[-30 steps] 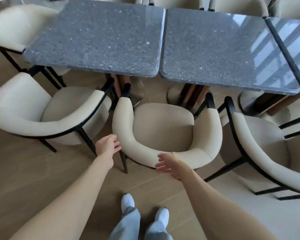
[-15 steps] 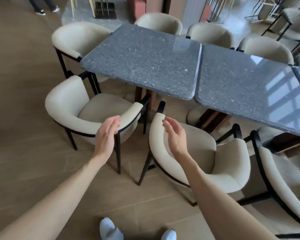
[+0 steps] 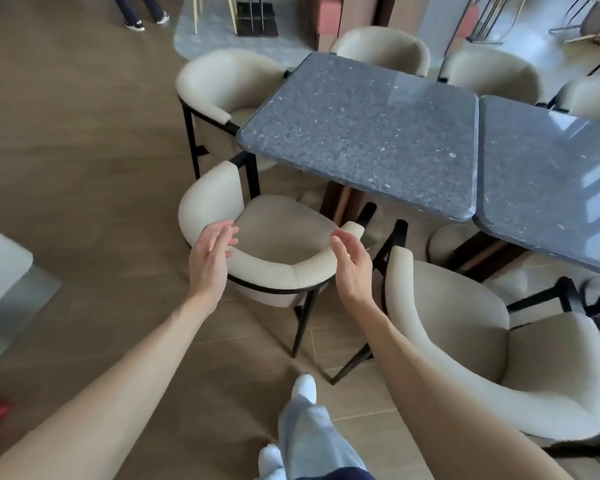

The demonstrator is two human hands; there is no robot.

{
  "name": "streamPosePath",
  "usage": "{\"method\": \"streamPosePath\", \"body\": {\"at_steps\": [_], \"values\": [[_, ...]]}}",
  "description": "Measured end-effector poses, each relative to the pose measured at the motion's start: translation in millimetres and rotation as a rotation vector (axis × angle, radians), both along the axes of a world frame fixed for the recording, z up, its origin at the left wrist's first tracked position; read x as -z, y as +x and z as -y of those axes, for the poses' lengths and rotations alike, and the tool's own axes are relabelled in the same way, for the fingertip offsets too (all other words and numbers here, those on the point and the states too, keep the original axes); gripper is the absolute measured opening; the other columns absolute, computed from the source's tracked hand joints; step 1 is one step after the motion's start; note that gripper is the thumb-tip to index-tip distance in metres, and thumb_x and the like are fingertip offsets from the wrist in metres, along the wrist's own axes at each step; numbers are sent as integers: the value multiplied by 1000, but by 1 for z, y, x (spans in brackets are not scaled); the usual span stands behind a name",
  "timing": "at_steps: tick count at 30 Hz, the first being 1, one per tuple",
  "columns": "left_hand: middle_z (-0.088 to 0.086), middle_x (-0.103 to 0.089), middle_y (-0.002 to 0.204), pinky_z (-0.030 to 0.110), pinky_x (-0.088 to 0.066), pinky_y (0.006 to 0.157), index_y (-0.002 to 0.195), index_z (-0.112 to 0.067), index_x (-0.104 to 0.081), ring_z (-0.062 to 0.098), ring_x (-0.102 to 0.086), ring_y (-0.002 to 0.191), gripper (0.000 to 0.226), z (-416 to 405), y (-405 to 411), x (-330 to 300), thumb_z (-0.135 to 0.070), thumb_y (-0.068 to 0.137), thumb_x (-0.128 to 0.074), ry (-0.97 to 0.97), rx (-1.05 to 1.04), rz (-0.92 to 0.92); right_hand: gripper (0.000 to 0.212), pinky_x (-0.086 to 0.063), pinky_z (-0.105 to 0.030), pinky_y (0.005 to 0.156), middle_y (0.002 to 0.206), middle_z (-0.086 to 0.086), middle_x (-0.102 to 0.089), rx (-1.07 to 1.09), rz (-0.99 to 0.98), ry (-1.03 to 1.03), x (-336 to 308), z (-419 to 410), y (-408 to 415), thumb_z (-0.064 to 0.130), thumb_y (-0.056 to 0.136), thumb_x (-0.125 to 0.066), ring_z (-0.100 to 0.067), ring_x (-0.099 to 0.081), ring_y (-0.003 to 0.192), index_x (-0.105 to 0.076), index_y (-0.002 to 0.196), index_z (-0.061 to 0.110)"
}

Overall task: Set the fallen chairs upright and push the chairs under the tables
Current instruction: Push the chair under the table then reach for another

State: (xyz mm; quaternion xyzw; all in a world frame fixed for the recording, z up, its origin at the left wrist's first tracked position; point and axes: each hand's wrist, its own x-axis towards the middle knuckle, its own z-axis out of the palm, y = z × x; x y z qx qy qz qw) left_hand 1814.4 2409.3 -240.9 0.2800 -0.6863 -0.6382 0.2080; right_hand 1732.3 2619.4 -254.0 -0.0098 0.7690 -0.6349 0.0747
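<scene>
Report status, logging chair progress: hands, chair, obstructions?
Left hand and right hand open, either side of cream chair backrest. Chair upright, seat outside granite table. Neighbouring chair close on right.

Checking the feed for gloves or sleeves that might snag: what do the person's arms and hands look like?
Both forearms are bare, with no sleeves in view. The left hand and right hand have no gloves, and no rings, watch or markings show. Lower down are light blue trousers and white socks.

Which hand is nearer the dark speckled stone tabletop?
Right hand, open beside the cream chair's table-side arm, below the tabletop. Left hand, open at its far arm.
</scene>
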Motion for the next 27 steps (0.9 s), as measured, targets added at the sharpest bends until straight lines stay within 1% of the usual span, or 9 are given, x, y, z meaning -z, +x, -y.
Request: {"method": "streamPosePath", "body": {"at_steps": [4,7,8,11,13,16,19,23,27], "values": [[0,-72,108,43,-53,95,109,-23,-70,17,-68,102,22,40,-14,13,-34,100,-53,22,-54,61,38,-43,-2,77,123,8,-65,46,62,3,26,46,-29,37,99,-54,12,-57,102,-62,130,17],[-2,-72,106,43,-56,94,99,-30,-72,17,-68,99,17,64,-30,26,-38,96,-57,69,-88,145,39,-42,-16,86,120,9,-63,75,170,4,51,81,-47,40,98,-53,-7,-60,111,-59,129,17],[-3,-72,103,45,-56,94,95,-31,-72,17,-68,97,16,71,-38,31,-38,94,-58,101,-100,188,41,-41,-21,87,117,9,-62,106,227,20,59,93,-54,39,97,-54,-9,-60,108,-57,130,16],[-8,-68,91,49,-56,94,90,-31,-71,13,-64,85,11,86,-66,51,-34,95,-61,180,-98,320,32,-38,-26,74,85,8,-55,235,471,101,90,117,-71,26,94,-56,-2,-51,73,-51,123,13],[-7,-64,90,48,-57,93,102,-25,-71,12,-63,85,12,96,-90,66,-31,95,-63,255,-112,412,19,-48,-33,68,75,1,-48,285,753,121,109,124,-78,21,93,-55,-15,-50,66,-48,107,11],[0,-59,99,49,-60,83,114,-11,-66,20,-61,99,25,112,-122,88,-27,95,-66,409,-155,514,27,-56,-46,91,94,-7,-52,237,1070,134,136,129,-78,29,92,-58,-26,-57,82,-48,105,8],[6,-56,115,44,-58,69,109,-14,-62,24,-59,109,21,127,-140,102,-25,93,-69,483,-125,621,53,-55,-48,95,131,-14,-48,273,1161,77,150,137,-80,36,88,-64,-33,-54,118,-47,131,9],[12,-49,129,53,-57,78,134,-9,-52,27,-53,121,50,154,-157,119,-22,90,-73,537,-131,768,60,-52,-50,98,140,-18,-53,351,1123,-36,163,147,-82,35,87,-63,-37,-56,124,-50,138,6],[11,-44,145,65,-48,96,148,-13,-38,26,-51,125,66,179,-163,140,-25,92,-71,570,1,989,81,-35,-50,114,154,-19,-34,525,1140,100,173,168,-71,45,86,-61,-38,-37,140,-33,150,3]]}}
